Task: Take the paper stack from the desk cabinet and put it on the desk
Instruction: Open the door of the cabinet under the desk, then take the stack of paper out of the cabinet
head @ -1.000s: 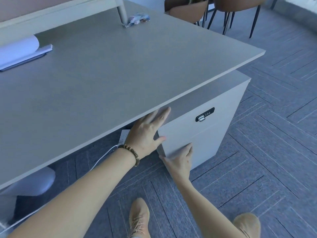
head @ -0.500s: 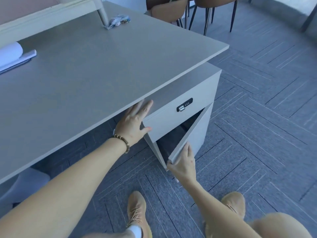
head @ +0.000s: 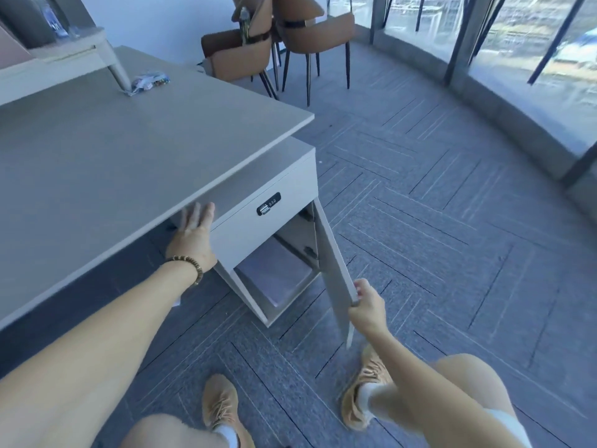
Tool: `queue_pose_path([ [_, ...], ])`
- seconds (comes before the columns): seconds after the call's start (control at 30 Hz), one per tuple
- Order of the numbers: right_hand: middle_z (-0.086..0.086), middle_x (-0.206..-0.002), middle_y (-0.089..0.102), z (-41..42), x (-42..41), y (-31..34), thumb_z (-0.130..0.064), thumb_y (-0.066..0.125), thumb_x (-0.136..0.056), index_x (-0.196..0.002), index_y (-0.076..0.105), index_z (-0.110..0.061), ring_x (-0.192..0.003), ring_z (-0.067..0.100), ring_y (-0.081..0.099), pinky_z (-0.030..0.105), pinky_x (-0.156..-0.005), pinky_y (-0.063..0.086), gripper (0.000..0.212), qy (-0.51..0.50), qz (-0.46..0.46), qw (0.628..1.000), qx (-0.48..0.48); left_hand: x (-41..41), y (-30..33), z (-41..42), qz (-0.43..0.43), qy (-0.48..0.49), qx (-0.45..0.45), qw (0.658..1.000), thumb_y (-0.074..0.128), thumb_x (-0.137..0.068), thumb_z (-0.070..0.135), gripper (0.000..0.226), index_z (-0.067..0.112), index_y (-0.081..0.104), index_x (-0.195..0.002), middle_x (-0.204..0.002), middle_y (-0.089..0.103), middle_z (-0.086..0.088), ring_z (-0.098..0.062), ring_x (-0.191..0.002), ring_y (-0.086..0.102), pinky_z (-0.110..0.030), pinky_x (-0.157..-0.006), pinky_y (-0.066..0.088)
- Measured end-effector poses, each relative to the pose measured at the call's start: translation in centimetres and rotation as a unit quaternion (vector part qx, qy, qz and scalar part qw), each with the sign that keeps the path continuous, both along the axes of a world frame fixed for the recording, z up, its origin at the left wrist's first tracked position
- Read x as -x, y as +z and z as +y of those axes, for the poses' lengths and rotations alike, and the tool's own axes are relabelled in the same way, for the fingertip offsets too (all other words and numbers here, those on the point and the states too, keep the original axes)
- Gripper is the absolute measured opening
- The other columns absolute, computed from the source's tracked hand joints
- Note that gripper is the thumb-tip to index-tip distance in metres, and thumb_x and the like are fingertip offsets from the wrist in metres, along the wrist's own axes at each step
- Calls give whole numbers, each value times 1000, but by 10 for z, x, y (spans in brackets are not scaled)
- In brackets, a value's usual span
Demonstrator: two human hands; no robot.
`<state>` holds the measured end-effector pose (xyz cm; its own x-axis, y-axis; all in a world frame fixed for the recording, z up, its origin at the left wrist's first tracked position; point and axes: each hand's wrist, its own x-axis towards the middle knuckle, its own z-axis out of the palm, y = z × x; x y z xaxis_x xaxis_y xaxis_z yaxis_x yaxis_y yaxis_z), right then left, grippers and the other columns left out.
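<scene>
The desk cabinet (head: 258, 231) stands under the right end of the grey desk (head: 129, 163), with a combination lock (head: 268, 204) on its drawer front. Its lower door (head: 332, 263) is swung wide open toward me. My right hand (head: 366, 303) grips the door's free edge. My left hand (head: 193, 234), with a bead bracelet at the wrist, lies flat with fingers spread against the cabinet's upper left corner under the desk edge. Inside the compartment a pale flat paper stack (head: 277, 273) lies on the bottom shelf.
Brown chairs (head: 274, 43) stand beyond the desk's far corner. A small wrapped packet (head: 148, 82) lies at the back of the desk beside a riser leg. Glass windows curve along the right. My two tan shoes (head: 223, 412) rest on the grey carpet near the cabinet.
The cabinet door went from closed to fully open, pulled out by my right hand. My view has lifted and shifted back. My left hand stays against the cabinet top.
</scene>
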<state>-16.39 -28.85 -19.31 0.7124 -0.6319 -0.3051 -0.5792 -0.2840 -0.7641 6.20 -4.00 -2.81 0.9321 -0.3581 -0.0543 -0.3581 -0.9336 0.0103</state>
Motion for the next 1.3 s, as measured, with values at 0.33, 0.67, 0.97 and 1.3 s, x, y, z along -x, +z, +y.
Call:
queue_pose_path([
  [0.33,17,-126,51,-65,-3,19,-34,63,-81,-131,42,-11,-117,38,49,48,-99,43,59,-6,101,986,132,0,-6,-5,-9,12,26,1000,63,-80,-1,101,27,5,-158,-168,0,-4,-32,-153,-6,-53,-104,46],
  [0.67,18,-165,-5,-82,-18,30,-49,54,-84,-156,7,-12,-148,45,-11,72,-111,0,94,64,243,939,234,2,-5,-8,16,21,27,999,65,-83,3,102,28,-2,-157,-167,-6,-2,-30,-152,-12,-49,-112,37],
  [0.97,18,-163,14,-66,-13,44,-51,55,-87,-156,14,-19,-150,41,8,60,-119,12,86,115,237,952,155,70,-20,-32,-20,36,41,998,66,-85,19,87,8,15,-154,-162,-5,-27,-48,-149,-1,-55,-120,19],
  [1.3,14,-135,47,-40,-52,36,-45,55,-86,-132,44,-13,-125,34,44,45,-101,41,56,207,198,951,116,114,-109,-69,108,27,83,990,53,-93,23,62,10,30,-150,-159,25,-18,-30,-141,40,-40,-102,51],
])
